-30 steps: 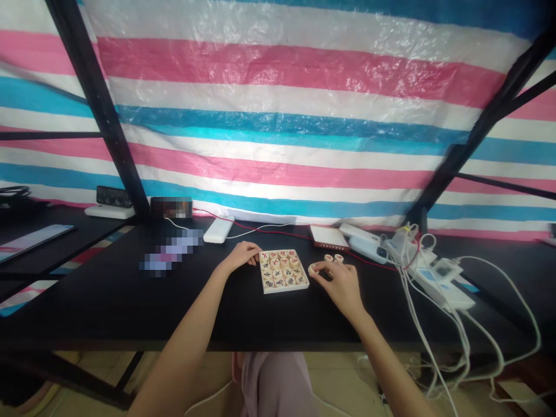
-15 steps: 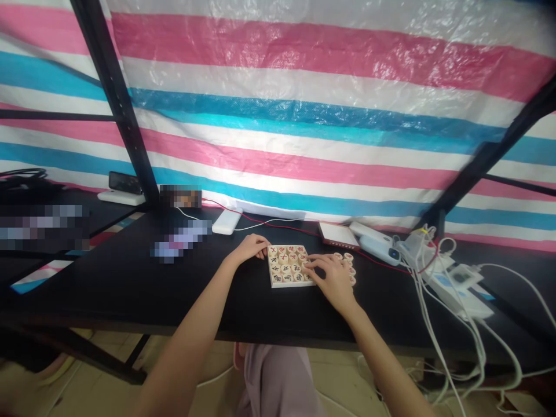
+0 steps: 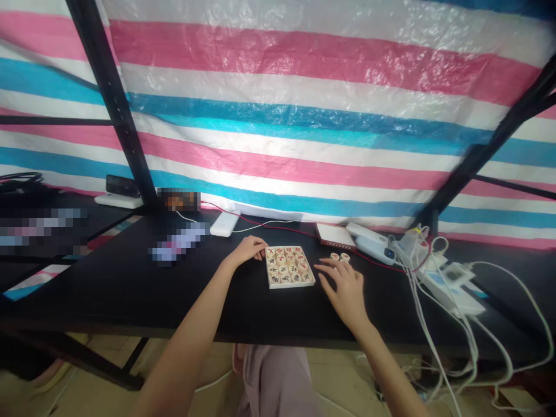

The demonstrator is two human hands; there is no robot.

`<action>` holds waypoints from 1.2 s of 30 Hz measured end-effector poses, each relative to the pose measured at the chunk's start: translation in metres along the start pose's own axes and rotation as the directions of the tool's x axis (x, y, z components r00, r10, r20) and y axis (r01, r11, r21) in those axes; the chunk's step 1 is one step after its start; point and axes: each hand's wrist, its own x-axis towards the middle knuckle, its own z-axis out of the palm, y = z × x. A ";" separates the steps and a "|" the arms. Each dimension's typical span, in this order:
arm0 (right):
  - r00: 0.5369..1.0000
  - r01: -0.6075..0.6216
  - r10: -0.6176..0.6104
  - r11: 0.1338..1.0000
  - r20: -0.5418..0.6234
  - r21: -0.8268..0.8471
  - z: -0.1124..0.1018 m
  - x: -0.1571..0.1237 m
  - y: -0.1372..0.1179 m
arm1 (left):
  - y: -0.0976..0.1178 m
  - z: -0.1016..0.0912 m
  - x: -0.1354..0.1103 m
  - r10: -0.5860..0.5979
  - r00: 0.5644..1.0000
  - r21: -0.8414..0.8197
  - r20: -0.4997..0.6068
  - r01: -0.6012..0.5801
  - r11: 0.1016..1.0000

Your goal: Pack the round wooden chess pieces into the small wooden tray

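A shallow white tray (image 3: 291, 284) lies on the black table, filled with rows of round Chinese chess pieces (image 3: 284, 270) bearing red and black characters. At the tray's far left corner, my left hand (image 3: 248, 249) has its fingers bent together, the fingertips against the edge; its thumb is hidden. My right hand (image 3: 345, 289) is just right of the tray, fingers apart and nothing visible in them. Beyond its fingers sit two loose red-marked chess pieces (image 3: 339, 256); the hand may cover others.
Behind stand a white power bank (image 3: 225, 222), a flat white-topped box (image 3: 334, 236) and a phone (image 3: 376, 249). A power strip (image 3: 456, 295) with tangled white cables fills the right side. Black metal posts (image 3: 110, 98) frame a striped plastic sheet (image 3: 295, 156).
My right hand has drawn back rightward from the tray's right side, uncovering the pieces there. The left hand keeps its place at the corner. The view has shifted slightly.
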 end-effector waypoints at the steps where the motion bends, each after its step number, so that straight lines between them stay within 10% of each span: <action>1: 1.000 -0.002 0.002 0.998 -0.005 -0.056 -0.002 -0.009 0.005 | 0.000 0.000 0.000 0.001 1.000 0.000 0.001 -0.001 1.000; 11: 0.996 -0.070 0.078 0.982 0.040 -0.173 -0.024 -0.062 0.027 | -0.004 0.000 0.003 -0.001 1.000 -0.003 0.004 0.001 1.000; 17: 0.986 -0.158 0.155 0.986 0.054 0.054 -0.020 -0.067 0.037 | -0.004 -0.001 0.001 -0.002 1.000 0.004 -0.001 0.002 1.000; 27: 0.987 -0.144 0.157 0.963 -0.043 0.226 -0.018 0.001 -0.018 | -0.001 -0.001 0.001 -0.002 1.000 0.008 -0.005 0.002 1.000; 36: 0.994 0.106 -0.104 0.985 -0.019 0.134 0.014 0.032 -0.044 | 0.001 0.001 0.000 -0.004 1.000 0.012 -0.002 0.004 1.000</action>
